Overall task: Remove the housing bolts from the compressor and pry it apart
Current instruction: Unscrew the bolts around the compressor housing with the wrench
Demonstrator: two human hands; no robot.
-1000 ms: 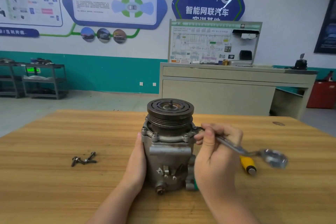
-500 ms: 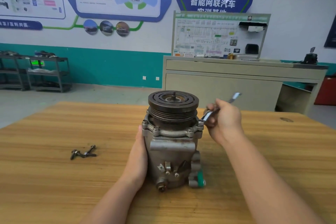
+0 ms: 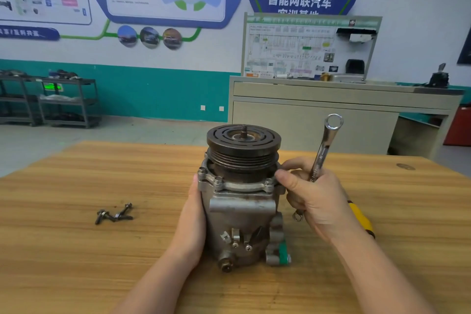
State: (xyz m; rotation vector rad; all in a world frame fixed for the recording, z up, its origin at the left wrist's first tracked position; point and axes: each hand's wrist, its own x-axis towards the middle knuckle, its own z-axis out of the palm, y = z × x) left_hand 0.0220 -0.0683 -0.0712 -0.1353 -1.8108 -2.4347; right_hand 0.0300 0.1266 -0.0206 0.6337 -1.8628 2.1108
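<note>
Compressor (image 3: 242, 201) stood upright mid-bench, steadied by flat left hand (image 3: 195, 214), wrench (image 3: 321, 153) gripped near-vertical in curled right-hand fingers (image 3: 293, 181) at the flange edge, removed bolts (image 3: 114, 214) laid well left — bare bench (image 3: 76, 262) around.

— What can't you see from up here?

— My left hand (image 3: 195, 214) covers the compressor's (image 3: 242, 206) nine o'clock side. My right hand (image 3: 314, 199) hides the wrench's (image 3: 322, 150) middle and most of a yellow handle (image 3: 363, 222) at three o'clock.

— The bolts (image 3: 114, 214)?

— Too small to count.
</note>
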